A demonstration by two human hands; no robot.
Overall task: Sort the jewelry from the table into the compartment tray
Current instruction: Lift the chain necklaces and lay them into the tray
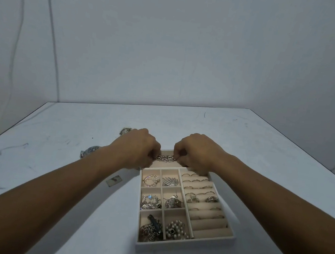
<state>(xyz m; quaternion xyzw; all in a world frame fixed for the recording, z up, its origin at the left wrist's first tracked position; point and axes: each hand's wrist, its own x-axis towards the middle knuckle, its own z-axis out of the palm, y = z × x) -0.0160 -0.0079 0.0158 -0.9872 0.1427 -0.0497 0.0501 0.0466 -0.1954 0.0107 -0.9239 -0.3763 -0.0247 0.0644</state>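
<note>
— Where the grey table (244,139) runs back to the wall, what sits on it?

— The compartment tray (183,246), near the front edge and right of the middle. Its right side is a column of ring rolls with rings (194,198) tucked in; its left side is six square compartments holding chains, a leaf-shaped piece and a beaded cluster.

— And the hands?

— Both reach over the tray's far end. The left hand (137,146) and the right hand (197,150) are curled tight, each pinching one end of a link bracelet (165,158), which stretches level between them above the long compartment along the tray's far edge.

— Is the bracelet touching the lining?

— I cannot tell; it looks just above it.

— Anything still out on the table?

— A wristwatch (89,151) left of the left forearm, a small pale piece (125,131) beyond the left hand, and a little flat tag (113,181) beside the tray's left edge.
</note>
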